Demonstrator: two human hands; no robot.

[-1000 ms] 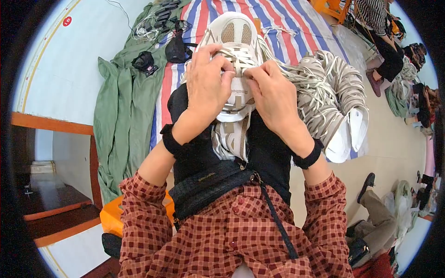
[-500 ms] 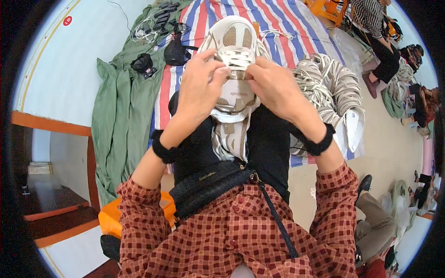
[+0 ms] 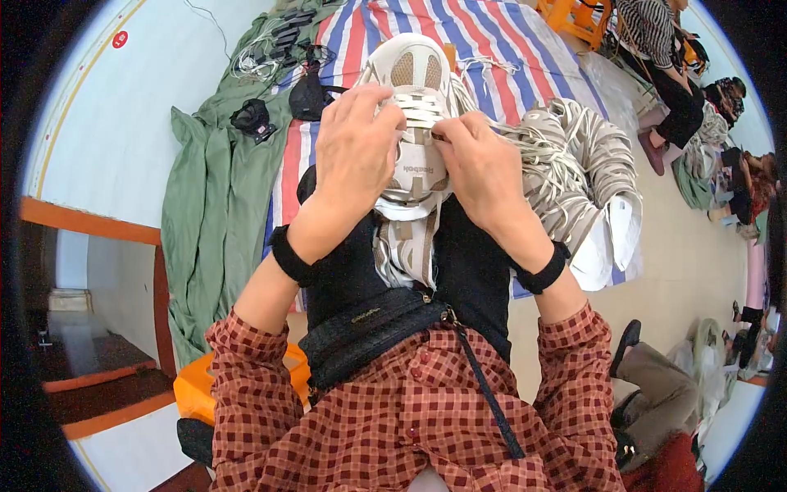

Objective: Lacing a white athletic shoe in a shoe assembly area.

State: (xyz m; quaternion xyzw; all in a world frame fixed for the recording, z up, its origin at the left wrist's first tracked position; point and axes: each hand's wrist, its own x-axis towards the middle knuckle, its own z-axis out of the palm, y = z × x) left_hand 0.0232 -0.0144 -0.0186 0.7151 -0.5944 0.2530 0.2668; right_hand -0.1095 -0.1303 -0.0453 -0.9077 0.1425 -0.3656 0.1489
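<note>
A beige and white sneaker (image 3: 416,156) with tan mesh lies across my lap, its toe pointing away from me. Pale shoelaces (image 3: 420,111) cross its upper in several rows. At the left edge of the lacing is my left hand (image 3: 354,143), its fingers curled inward; what they pinch is hidden. My right hand (image 3: 482,164) has thumb and forefinger pinched at the right eyelet edge, by a shoelace whose end I cannot make out. Below, between my thighs, rests another sneaker (image 3: 406,254) of the same colours.
Many matching sneakers (image 3: 586,164) with loose laces are bunched at the right on a striped sheet (image 3: 500,49). Green cloth (image 3: 205,230) lies at the left, with a black bag (image 3: 310,98) nearby. Other people (image 3: 660,402) sit to the right.
My left fingers have settled against the shoe's left edge. My right hand has shifted slightly downward and its forearm inward. The crossed laces show more plainly between my hands.
</note>
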